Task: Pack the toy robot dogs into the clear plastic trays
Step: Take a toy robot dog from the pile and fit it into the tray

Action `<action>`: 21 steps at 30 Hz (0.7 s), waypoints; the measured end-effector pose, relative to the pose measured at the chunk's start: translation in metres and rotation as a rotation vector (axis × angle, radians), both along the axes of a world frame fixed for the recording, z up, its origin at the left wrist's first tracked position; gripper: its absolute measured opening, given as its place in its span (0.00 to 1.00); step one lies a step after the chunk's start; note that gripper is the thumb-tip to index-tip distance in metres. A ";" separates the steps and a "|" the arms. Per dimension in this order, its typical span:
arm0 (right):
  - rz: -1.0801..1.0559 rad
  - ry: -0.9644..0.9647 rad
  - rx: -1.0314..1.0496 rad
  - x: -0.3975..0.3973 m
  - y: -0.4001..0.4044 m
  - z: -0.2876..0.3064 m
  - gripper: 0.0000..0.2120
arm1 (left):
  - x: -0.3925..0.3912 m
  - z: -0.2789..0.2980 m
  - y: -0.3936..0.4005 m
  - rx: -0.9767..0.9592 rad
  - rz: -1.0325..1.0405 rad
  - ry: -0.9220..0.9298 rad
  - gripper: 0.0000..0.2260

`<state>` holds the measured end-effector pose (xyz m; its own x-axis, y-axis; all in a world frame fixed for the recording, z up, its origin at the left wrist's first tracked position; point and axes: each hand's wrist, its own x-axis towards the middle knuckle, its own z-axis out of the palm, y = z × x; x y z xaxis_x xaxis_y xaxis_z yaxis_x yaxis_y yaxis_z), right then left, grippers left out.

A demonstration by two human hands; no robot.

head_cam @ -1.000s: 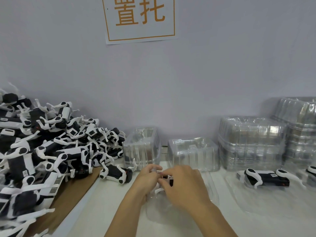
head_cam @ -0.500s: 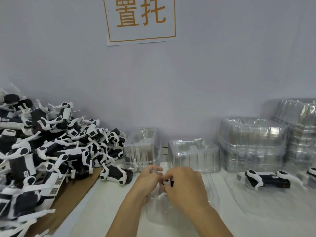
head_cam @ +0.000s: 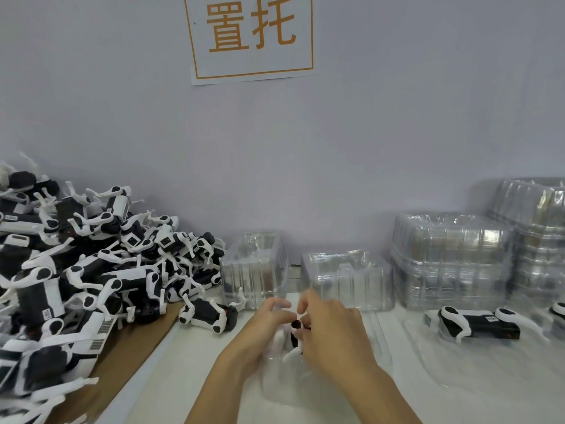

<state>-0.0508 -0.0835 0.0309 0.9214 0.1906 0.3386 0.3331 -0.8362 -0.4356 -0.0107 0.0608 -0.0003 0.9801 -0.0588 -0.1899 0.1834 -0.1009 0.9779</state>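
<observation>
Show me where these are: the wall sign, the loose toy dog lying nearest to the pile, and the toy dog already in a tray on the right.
Wall sign (head_cam: 252, 38), head view, white centre.
Loose toy dog (head_cam: 208, 313), head view, dark body.
Toy dog in tray (head_cam: 480, 324), head view, dark back.

dog pile (head_cam: 91, 270) left | tray stacks (head_cam: 452, 258) right, against wall (head_cam: 367, 148)

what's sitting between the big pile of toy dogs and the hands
In the head view, one loose black-and-white toy robot dog lies on the white tabletop between the heaped pile of toy dogs and the left hand.
</observation>
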 end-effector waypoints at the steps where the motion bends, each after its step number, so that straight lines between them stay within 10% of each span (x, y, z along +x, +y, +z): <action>1: 0.003 0.003 0.017 0.000 -0.001 -0.001 0.13 | 0.000 -0.001 0.001 -0.008 -0.008 -0.006 0.23; 21: -0.084 0.315 0.039 0.004 -0.079 0.028 0.10 | -0.003 0.001 0.002 -0.024 0.007 -0.028 0.15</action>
<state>-0.0471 -0.1629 0.0584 0.9940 0.1015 0.0395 0.1068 -0.8359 -0.5385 -0.0134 0.0631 0.0010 0.9854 -0.0557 -0.1607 0.1564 -0.0756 0.9848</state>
